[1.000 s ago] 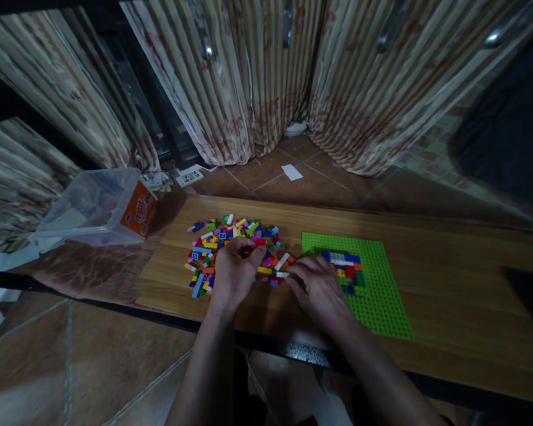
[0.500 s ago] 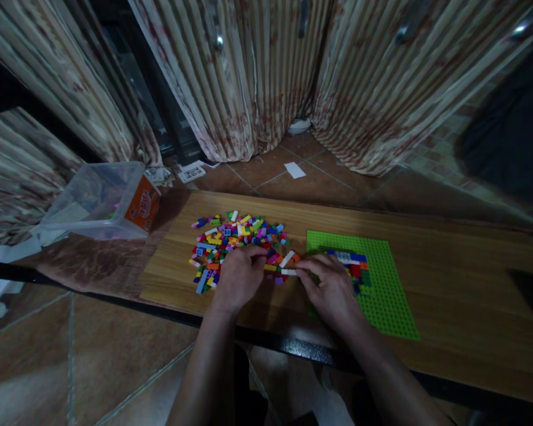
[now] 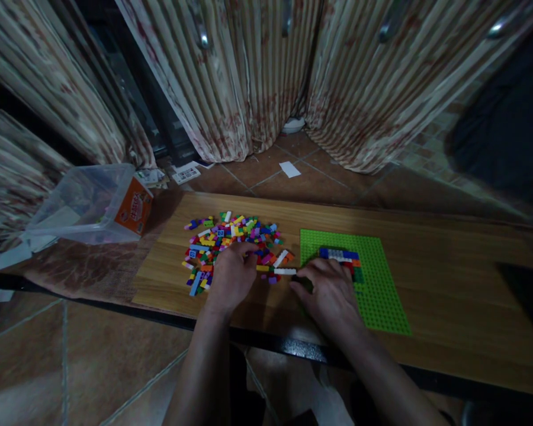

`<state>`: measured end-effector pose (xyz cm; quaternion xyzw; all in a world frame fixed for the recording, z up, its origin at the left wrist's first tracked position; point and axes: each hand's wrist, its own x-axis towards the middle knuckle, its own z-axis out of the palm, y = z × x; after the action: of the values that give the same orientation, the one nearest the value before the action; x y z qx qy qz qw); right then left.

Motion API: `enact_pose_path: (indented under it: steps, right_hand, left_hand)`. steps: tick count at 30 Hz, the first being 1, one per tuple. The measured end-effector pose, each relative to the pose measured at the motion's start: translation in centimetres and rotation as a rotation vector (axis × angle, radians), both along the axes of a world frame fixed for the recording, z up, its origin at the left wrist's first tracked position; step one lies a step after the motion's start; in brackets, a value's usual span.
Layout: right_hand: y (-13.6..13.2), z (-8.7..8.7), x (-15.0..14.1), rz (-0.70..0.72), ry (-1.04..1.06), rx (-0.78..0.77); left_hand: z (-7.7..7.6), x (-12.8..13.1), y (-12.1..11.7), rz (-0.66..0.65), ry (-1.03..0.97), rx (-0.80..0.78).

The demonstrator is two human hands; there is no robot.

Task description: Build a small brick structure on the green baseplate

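Note:
A heap of small coloured bricks lies on the wooden board. My left hand rests on the heap's near side with its fingers curled down into the bricks; what they hold is hidden. A green baseplate lies to the right, with a low block of blue, white, red and orange bricks built on it. My right hand lies over the plate's near left corner, fingers bent and pressed on the build's near edge. A long white brick lies between my hands.
A clear plastic tub with an orange label lies tipped on its side at the left end of the table. Striped curtains hang behind, over a tiled floor with scraps of paper. A dark shape fills the right.
My right hand slid a little back and down over the baseplate's corner. My left hand stayed on the heap, its fingers curling lower. The camera shifted slightly.

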<state>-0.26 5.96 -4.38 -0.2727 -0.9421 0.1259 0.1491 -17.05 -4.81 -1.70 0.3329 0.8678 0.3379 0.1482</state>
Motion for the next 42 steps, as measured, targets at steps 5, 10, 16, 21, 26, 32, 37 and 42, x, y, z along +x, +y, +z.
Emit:
enact_pose_path:
  steps: [5, 10, 16, 21, 26, 32, 37, 42]
  right_hand:
    - [-0.2, -0.3, -0.2, -0.016, 0.02, 0.02]
    - [-0.3, -0.5, -0.4, -0.019, 0.059, 0.014]
    - [-0.4, -0.2, -0.5, -0.043, 0.071, -0.036]
    - [-1.3, 0.4, -0.8, -0.006, 0.218, -0.065]
    - [-3.8, 1.2, -0.9, 0.271, 0.418, -0.121]
    - [-5.9, 2.3, -0.3, 0.492, 0.521, -0.117]
    - [-5.6, 2.3, 0.0, 0.473, 0.587, -0.183]
    - [-5.2, 2.5, 0.2, 0.44, 0.617, -0.21]
  left_hand:
    - [0.1, 0.4, -0.3, -0.117, 0.112, -0.145]
    - [-0.4, 1.4, 0.1, -0.136, 0.234, -0.256]
    - [-0.8, 1.4, 0.2, -0.141, 0.249, -0.245]
    - [0.0, 0.2, -0.2, -0.112, 0.169, -0.109]
    - [0.7, 0.3, 0.0, -0.156, -0.069, 0.091]
    - [0.8, 2.6, 1.0, -0.343, -0.351, 0.131]
    - [-0.2, 3.5, 2.2, -0.376, -0.36, 0.161]
    - [-1.4, 3.6, 2.8, -0.445, -0.32, 0.15]
